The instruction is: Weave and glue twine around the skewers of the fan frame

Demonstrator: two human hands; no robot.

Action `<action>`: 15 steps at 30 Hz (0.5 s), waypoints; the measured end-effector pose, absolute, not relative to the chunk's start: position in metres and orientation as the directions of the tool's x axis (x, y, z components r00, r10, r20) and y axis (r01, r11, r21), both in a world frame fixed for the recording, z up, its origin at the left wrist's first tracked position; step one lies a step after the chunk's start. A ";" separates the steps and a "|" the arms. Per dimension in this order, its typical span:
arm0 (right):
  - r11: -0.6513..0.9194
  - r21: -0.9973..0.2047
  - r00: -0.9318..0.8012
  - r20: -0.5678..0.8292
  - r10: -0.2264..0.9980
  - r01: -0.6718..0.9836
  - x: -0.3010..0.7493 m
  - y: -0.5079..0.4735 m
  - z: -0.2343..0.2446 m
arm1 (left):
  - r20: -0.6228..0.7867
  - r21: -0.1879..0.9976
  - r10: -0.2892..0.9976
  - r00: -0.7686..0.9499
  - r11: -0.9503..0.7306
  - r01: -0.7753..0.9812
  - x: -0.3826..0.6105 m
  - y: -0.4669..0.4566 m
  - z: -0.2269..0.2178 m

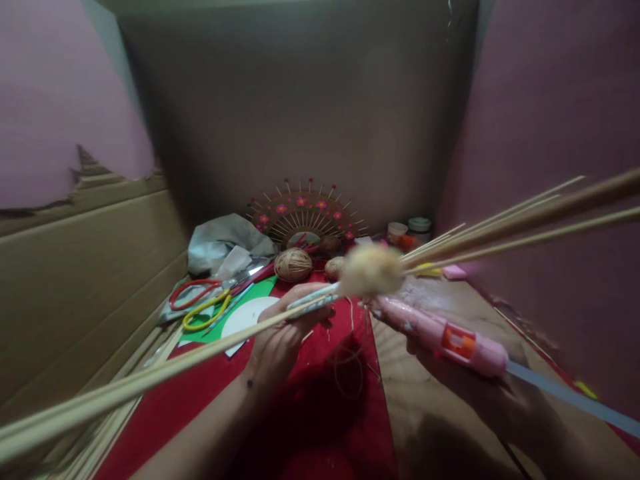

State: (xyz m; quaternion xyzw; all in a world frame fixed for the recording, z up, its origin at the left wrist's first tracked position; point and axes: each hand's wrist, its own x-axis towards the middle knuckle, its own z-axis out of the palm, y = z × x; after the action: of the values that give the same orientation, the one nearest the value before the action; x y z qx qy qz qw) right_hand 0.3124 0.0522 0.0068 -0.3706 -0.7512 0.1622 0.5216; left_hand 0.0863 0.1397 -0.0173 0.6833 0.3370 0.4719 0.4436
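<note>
My left hand (280,337) is closed around a bundle of long thin bamboo sticks (150,380) that run from the lower left up to the far right (525,223). A blurred ball of pale twine (373,270) wraps the sticks where they cross. My right hand (495,400), dim in shadow, grips a pink glue gun (440,333) whose nozzle points at the twine knot. A clear glue stick (570,393) juts out behind the gun.
Red-handled (193,291) and yellow-handled scissors (205,313) lie on green paper at the left. A jute twine ball (293,264), a fan-shaped stick ornament (305,217), a crumpled cloth (220,243) and small jars (410,230) sit at the back. Cardboard walls enclose the space; red cloth (310,427) covers the floor.
</note>
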 end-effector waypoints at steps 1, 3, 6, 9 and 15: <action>0.672 -0.631 -0.183 0.661 0.727 0.388 0.312 0.053 0.008 | 0.349 0.926 0.877 0.331 -0.377 0.023 0.086 0.140 -0.018; 0.675 -0.630 -0.183 0.664 0.725 0.385 0.310 0.053 0.010 | 0.356 0.924 0.879 0.318 -0.382 0.020 0.086 0.140 -0.018; 0.661 -0.636 -0.175 0.655 0.735 0.398 0.310 0.051 0.010 | 0.357 0.914 0.886 0.297 -0.397 0.086 0.087 0.137 -0.017; 0.634 -0.648 -0.184 0.623 0.760 0.422 0.310 0.047 0.011 | 0.324 0.907 0.905 0.276 -0.381 0.182 0.087 0.134 -0.015; 0.628 -0.640 -0.215 0.605 0.767 0.443 0.315 0.054 0.013 | 0.331 0.910 0.883 0.333 -0.392 0.136 0.088 0.135 -0.013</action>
State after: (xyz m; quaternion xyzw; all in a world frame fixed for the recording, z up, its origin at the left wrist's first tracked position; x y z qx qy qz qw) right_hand 0.3151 0.0538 0.0130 -0.3975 -0.7612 0.1672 0.4844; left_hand 0.0877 0.1345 -0.0129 0.7025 0.3626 0.4497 0.4156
